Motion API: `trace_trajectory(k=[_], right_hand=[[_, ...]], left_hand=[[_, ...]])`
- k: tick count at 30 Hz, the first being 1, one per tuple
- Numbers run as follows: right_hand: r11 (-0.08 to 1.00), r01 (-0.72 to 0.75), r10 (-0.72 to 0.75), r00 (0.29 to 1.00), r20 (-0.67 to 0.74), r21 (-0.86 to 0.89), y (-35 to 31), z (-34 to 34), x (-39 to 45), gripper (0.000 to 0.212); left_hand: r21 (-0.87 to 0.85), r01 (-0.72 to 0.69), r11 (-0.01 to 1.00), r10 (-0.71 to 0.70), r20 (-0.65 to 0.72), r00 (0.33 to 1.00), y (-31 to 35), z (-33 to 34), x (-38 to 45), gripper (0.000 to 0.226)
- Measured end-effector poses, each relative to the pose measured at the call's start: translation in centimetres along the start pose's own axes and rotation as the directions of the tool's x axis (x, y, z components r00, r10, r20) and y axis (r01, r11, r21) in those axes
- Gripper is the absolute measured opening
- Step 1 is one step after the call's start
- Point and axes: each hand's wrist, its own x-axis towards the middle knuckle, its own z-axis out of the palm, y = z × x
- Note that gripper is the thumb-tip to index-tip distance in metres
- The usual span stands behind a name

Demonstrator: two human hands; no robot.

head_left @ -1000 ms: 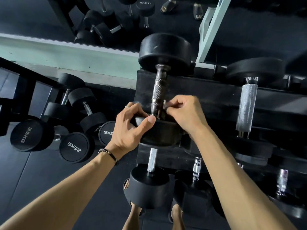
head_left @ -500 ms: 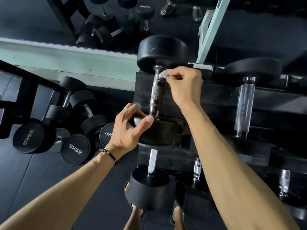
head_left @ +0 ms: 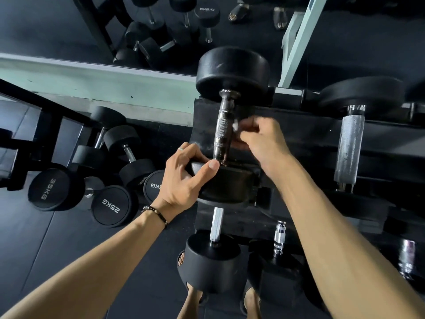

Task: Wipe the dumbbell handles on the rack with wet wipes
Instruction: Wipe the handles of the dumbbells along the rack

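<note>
- Pinching a small white wet wipe (head_left: 235, 127), the fingers (head_left: 247, 134) of the right hand (head_left: 262, 143) are curled tight and press it on the right side of the knurled handle (head_left: 222, 130), about the middle of its length; the hand is a little blurred.
- The left hand (head_left: 184, 178) grips the near head (head_left: 225, 180) of the dumbbell, with the thumb on top and the other fingers wrapped over its left edge, so the weight does not roll.
- This dumbbell lies on the upper level of the black rack (head_left: 299, 139), with its far head (head_left: 232, 70) toward the wall.
- Half a second ago the wipe was at the top end of the handle, near the far head; a second ago it was low, near the close head. Now it is at the middle again, coming down.
- I judge this as a back-and-forth stroke, so this handle is almost fully wiped.
- The left hand has not changed its place in all three frames.
- To the right, another dumbbell with a pale handle (head_left: 349, 148) waits on the same level.
</note>
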Motion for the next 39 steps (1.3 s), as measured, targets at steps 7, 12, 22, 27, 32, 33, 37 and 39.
trace_trajectory(k=[7,12,22,27,32,33,37,39], right_hand=[[0.991,-0.007,0.009,1.0,-0.011,0.135,-0.9,-0.2,1.1,0.025],[0.981,0.032,-0.02,0.998,0.064,-0.189,0.4,-0.3,-2.0,0.027],[0.98,0.195,-0.201,0.95,-0.238,-0.047,-1.1,0.9,0.2,0.026],[0.882,0.309,-0.316,0.948,0.041,-0.355,0.0,-1.5,-4.6,0.022],[0.885,0.357,-0.379,0.925,-0.016,-0.298,-0.5,-1.7,-6.8,0.019],[0.886,0.363,-0.384,0.923,-0.018,-0.288,-0.5,-1.7,-7.1,0.02],[0.872,0.408,-0.429,0.903,-0.021,-0.272,-0.8,-1.2,-7.8,0.019],[0.875,0.416,-0.439,0.898,-0.042,-0.249,-1.1,-0.8,-7.9,0.021]], left_hand=[[-0.007,-0.001,1.0,0.001,-0.003,1.0,0.0,0.1,-0.1,0.03],[-0.002,0.018,1.0,-0.018,0.005,1.0,0.0,0.0,0.0,0.039],[0.007,0.026,1.0,-0.026,0.014,1.0,0.0,0.1,-0.1,0.048],[0.028,0.037,0.999,-0.038,0.022,0.999,0.4,0.1,-0.1,0.051],[0.071,0.079,0.994,-0.087,0.104,0.991,1.9,0.4,-0.2,0.046],[0.068,0.071,0.995,-0.08,0.141,0.987,2.3,0.3,-0.2,0.045],[0.003,-0.055,0.998,0.053,0.175,0.983,4.3,-0.3,0.8,0.025],[-0.087,-0.047,0.995,0.06,0.151,0.987,5.0,-0.5,1.5,0.021]])
